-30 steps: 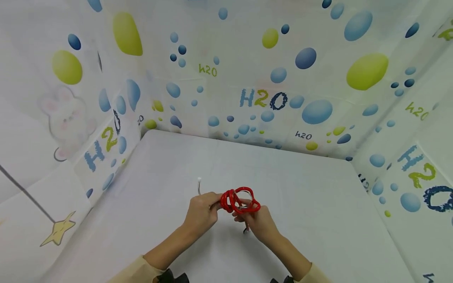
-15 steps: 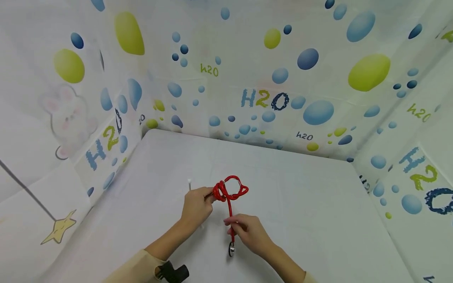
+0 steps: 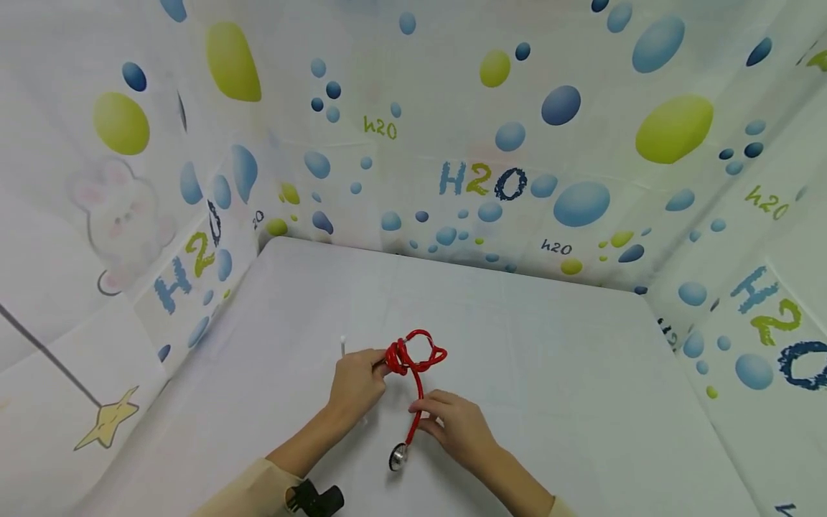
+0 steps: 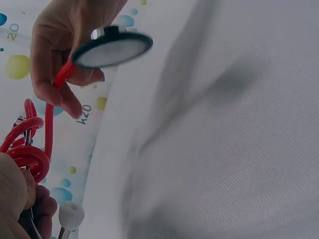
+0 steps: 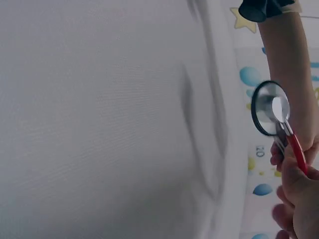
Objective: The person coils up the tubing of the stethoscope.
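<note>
A stethoscope (image 3: 418, 368) with red tubing wound into a coiled bundle is held up above the white table. My left hand (image 3: 357, 379) grips the bundle at its left side, and a metal tube with a white eartip (image 4: 71, 215) sticks out beyond the fingers. With thumb and fingers my right hand (image 3: 457, 425) pinches the straight length of red tubing below the coil. From that length hangs the round metal chest piece (image 3: 398, 457), dark-rimmed, its pale flat face showing in the left wrist view. The second eartip cannot be made out.
The white tabletop (image 3: 549, 359) spreads under both hands. Behind it and at the sides hang white sheets (image 3: 452, 93) printed with blue and green drops. A black wrist camera (image 3: 316, 498) sits on the left forearm.
The right hand has left the coil and slid down the tubing, drawing the chest piece end downward. The chest piece has swung left. The left hand has shifted slightly left with the bundle.
</note>
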`<state>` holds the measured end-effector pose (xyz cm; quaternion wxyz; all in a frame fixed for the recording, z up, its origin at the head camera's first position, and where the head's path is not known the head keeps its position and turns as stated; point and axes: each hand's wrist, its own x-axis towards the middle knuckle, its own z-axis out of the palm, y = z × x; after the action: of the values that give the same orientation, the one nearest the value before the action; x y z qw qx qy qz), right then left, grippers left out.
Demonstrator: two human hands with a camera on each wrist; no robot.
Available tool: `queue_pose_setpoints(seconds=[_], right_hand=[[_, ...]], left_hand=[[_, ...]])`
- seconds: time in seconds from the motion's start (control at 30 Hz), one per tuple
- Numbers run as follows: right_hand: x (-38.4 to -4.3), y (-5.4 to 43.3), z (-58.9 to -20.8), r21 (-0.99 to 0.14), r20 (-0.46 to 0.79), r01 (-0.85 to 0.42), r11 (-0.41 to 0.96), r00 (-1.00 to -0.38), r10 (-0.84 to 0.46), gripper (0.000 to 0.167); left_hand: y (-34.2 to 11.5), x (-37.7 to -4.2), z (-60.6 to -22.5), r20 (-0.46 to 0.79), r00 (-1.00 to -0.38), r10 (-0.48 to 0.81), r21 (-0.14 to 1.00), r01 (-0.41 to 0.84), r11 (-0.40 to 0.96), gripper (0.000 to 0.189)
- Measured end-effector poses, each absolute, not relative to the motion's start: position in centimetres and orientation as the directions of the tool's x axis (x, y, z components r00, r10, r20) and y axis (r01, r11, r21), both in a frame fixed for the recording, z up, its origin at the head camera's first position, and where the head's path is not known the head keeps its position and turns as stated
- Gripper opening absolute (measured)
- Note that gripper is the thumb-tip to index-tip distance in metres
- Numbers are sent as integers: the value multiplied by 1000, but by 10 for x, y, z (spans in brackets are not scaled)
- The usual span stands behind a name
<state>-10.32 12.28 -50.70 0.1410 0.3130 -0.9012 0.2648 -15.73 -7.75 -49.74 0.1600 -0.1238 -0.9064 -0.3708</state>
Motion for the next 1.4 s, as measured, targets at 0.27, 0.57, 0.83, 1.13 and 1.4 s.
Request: queue_pose_setpoints(seconds=[0.27, 0.57, 0.83, 1.13, 1.4], right_hand=[[-103, 124, -505, -286, 590, -739, 610, -637, -496, 33], [-105, 124, -498, -356, 587, -783, 510, -612, -529, 28], [-105, 120, -504, -586, 527, -661, 469, -751, -399, 8], [-106, 101, -489, -972, 63, -72, 226, -997, -45, 10], [-120, 102, -507, -994, -110, 108, -29, -989, 94, 40]], left_hand=[[-76, -155, -504, 355, -923, 145, 578, 339, 742, 15], [-71, -154, -509, 339, -920, 198, 490, 353, 797, 9], [-67, -146, -524, 339, -905, 257, 448, 395, 802, 13], [-64, -140, -534, 377, -885, 273, 394, 420, 817, 15], [-65, -139, -538, 463, -836, 293, 322, 467, 824, 15]])
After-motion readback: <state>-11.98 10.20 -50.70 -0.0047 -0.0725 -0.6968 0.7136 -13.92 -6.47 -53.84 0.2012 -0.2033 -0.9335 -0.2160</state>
